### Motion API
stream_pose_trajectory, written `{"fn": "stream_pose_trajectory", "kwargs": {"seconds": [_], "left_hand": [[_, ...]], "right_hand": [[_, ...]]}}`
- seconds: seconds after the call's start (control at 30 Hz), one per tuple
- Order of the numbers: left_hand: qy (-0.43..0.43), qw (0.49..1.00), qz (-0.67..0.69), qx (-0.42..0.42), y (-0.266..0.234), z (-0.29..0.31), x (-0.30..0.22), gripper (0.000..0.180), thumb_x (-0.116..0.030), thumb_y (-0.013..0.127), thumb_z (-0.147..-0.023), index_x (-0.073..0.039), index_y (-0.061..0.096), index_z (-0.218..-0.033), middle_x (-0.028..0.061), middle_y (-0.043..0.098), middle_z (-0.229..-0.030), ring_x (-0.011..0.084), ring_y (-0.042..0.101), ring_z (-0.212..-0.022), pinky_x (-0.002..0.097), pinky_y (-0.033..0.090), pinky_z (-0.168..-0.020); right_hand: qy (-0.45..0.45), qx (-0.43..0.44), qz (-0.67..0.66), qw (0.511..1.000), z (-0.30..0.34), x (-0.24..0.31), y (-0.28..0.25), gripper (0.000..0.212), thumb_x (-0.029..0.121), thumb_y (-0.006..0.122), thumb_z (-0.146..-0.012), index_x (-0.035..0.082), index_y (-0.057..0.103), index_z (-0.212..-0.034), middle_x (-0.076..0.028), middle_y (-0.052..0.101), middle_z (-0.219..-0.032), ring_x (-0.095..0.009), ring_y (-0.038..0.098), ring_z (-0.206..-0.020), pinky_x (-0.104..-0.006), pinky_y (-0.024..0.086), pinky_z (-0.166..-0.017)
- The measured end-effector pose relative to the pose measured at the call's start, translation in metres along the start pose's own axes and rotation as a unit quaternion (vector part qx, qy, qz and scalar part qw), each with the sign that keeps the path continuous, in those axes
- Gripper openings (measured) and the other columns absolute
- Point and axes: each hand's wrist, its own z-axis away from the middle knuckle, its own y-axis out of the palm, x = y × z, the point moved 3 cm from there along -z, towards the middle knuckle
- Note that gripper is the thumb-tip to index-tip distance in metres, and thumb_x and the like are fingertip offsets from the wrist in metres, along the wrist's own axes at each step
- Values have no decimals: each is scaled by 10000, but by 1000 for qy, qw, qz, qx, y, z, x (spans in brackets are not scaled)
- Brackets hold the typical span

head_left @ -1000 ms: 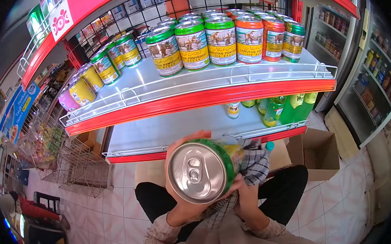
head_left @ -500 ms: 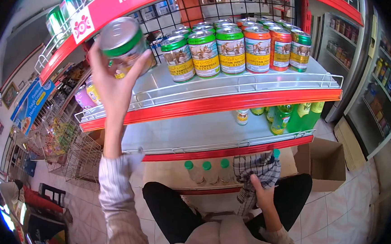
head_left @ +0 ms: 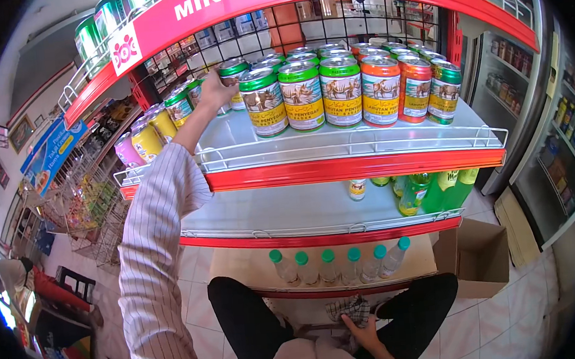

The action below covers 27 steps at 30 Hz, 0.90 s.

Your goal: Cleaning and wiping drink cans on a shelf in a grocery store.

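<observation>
My left hand reaches over the upper shelf with its fingers round a green-topped drink can. That can stands at the left side of a block of green and orange cans, partly hidden by my hand. Low between my knees, my right hand grips a crumpled black-and-white checked cloth.
Yellow cans line the shelf's left end. A white wire rail runs along its front. Below stand green bottles and clear bottles with green caps. An open cardboard box sits on the floor at right.
My left hand has carried the can away from me and to the right, onto the shelf behind the front row. My right hand has drawn the cloth down and back, uncovering more clear bottles.
</observation>
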Motion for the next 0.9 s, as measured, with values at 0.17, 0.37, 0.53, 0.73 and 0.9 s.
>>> {"fn": "stream_pose_trajectory", "kwargs": {"seconds": [0.17, 0.37, 0.53, 0.73, 0.9], "left_hand": [[-20, 998, 42, 52, 15, -14, 16, 500, -168, 721, -619, 80, 500, -993, 231, 596, -912, 316, 583, -912, 345, 454, -754], [-62, 991, 2, 120, 15, -4, 0, 460, -142, 729, -637, 74, 523, -987, 177, 604, -891, 243, 609, -825, 324, 490, -647], [-93, 973, -24, 209, -2, 31, -45, 237, -93, 709, -681, 23, 618, -867, 52, 627, -775, 147, 609, -669, 277, 501, -536], [7, 979, -150, 136, 11, 15, -4, 360, -242, 758, -601, 16, 639, -823, 179, 639, -788, 219, 646, -718, 315, 513, -611], [116, 955, -230, 146, 22, -3, 11, 493, -332, 762, -566, -16, 627, -920, 206, 618, -909, 345, 595, -872, 380, 487, -762]], "right_hand": [[-6, -31, -75, 997, -8, -3, -1, 334, 286, 720, -735, -13, 590, -806, -42, 583, -727, -155, 547, -681, -328, 444, -650], [-1, 11, -63, 998, -12, 16, 2, 406, 287, 717, -737, -67, 561, -863, -96, 601, -829, -172, 561, -737, -333, 453, -676], [3, -27, -47, 999, -16, 4, 2, 247, 177, 700, -758, -30, 603, -853, -52, 631, -833, -106, 567, -729, -257, 455, -677], [50, -31, -14, 998, -17, -12, 1, 550, 350, 714, -726, -89, 499, -978, -126, 562, -918, -233, 536, -840, -354, 430, -756], [110, -53, -1, 993, -12, -17, -1, 679, 391, 714, -719, -96, 415, -1085, -144, 487, -1042, -237, 477, -967, -344, 389, -838]]}}
